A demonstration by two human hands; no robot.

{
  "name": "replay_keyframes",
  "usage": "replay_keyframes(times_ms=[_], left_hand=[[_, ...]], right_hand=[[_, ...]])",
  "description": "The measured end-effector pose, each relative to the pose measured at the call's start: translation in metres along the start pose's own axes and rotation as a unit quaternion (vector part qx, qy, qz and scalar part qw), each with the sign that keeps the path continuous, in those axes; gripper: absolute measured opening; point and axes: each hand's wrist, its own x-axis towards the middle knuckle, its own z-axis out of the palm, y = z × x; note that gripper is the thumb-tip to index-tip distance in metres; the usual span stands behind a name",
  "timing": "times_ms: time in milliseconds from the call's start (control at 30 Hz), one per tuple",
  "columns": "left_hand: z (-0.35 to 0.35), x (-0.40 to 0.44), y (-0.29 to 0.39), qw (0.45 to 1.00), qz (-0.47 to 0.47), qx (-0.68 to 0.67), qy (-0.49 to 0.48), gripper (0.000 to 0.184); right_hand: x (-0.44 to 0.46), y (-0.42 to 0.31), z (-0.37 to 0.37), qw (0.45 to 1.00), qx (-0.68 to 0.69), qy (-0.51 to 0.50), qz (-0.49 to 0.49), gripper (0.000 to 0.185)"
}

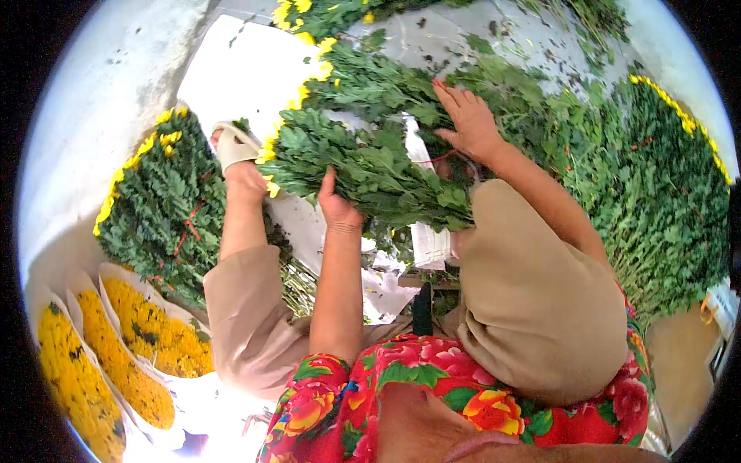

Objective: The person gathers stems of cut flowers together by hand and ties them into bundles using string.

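Note:
A leafy bunch of yellow chrysanthemums lies across my lap area, its yellow heads pointing left and its stems towards my right knee. My left hand grips this bunch from below near the flower end; the thumb shows on top, the other fingers are hidden under leaves. Beyond it, my right hand rests with fingers stretched out on the leaves of a second bunch. Something small and red shows at its fingertips. A red tie runs across the stem end of the nearer bunch.
Tied bunches with yellow heads lie at left, and a large leafy pile spreads at right. Paper-wrapped yellow flowers stand lower left. A bright white sheet lies beyond my sandalled foot. Leaf scraps litter the grey floor covering.

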Motion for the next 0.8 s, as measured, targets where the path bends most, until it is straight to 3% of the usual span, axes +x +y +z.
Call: replay_keyframes(times_ms=[67,167,233,300,367,467,600,800], left_hand=[[-0.003,-0.001,0.0,1.0,-0.012,-0.019,0.008,0.046],[0.0,-0.006,0.001,0.999,-0.011,-0.031,0.002,0.045],[0.0,-0.005,0.004,1.0,0.0,-0.01,0.023,0.044],[-0.009,0.001,0.006,0.999,-0.001,-0.032,-0.001,0.043],[-0.013,0.003,0.006,0.997,-0.019,-0.068,0.009,0.042],[-0.012,0.0,0.01,0.994,-0.053,-0.09,-0.018,0.042],[-0.017,0.004,0.009,0.997,-0.03,-0.07,-0.007,0.041],[-0.02,0.009,0.008,0.998,-0.022,-0.051,0.006,0.041]], right_hand=[[0.011,-0.003,0.018,0.999,-0.049,-0.014,-0.007,0.078],[0.019,-0.001,0.031,0.994,-0.088,-0.072,0.008,0.077],[0.018,0.003,0.029,0.997,-0.065,-0.051,-0.012,0.076],[0.013,0.003,0.014,0.999,0.053,0.013,0.003,0.076],[0.011,0.011,0.005,0.996,0.071,-0.04,0.044,0.072],[0.013,0.026,0.005,0.926,0.332,-0.043,0.173,0.06],[0.015,0.056,0.015,0.933,0.325,0.029,0.155,0.043],[-0.01,0.05,0.027,0.973,0.212,-0.017,0.09,0.046]])
